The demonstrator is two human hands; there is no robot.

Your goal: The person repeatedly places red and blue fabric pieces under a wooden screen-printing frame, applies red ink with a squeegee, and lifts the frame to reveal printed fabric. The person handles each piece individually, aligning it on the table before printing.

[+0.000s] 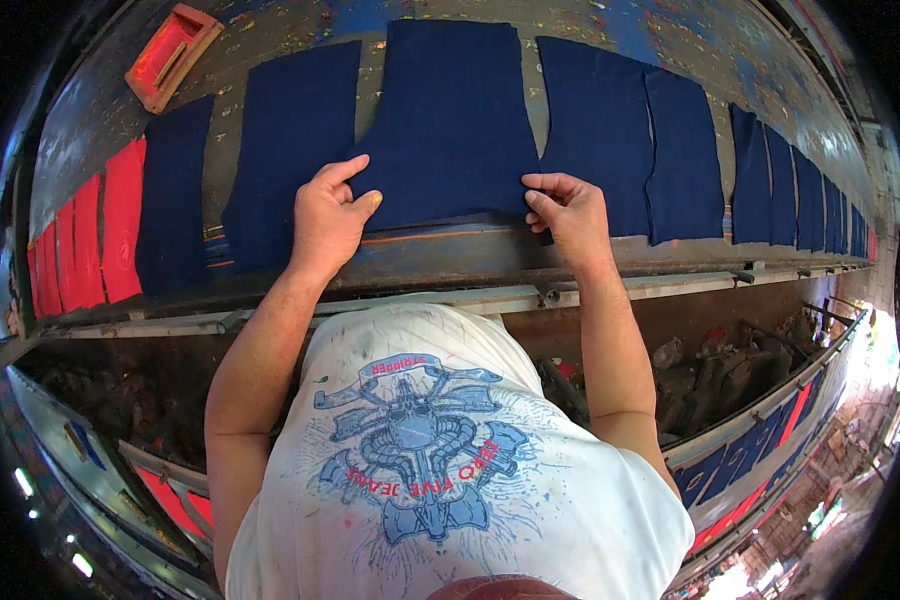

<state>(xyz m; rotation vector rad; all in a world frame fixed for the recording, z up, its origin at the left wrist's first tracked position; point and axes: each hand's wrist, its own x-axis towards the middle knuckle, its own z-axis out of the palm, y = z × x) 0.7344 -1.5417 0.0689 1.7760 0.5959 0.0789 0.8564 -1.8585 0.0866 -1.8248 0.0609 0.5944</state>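
Note:
A navy blue fabric panel (450,120) lies in front of me on the long dark table, with a narrow top and a wider near part. My left hand (330,215) rests at its left side, thumb and forefinger apart over the cloth; the thumb tip has a yellow stain. At the panel's near right corner, my right hand (570,212) pinches the edge between thumb and fingers. Another navy panel (295,130) lies just left of it, partly behind my left hand. To the right, two more navy panels (600,130) lie side by side.
Several red fabric pieces (123,220) lie at the far left, and more navy pieces (752,175) run along the right. A red-stained wooden frame (173,58) sits at the back left. A metal rail (660,289) borders the paint-spotted table (630,255). Behind me stands another table with cloth pieces (760,450).

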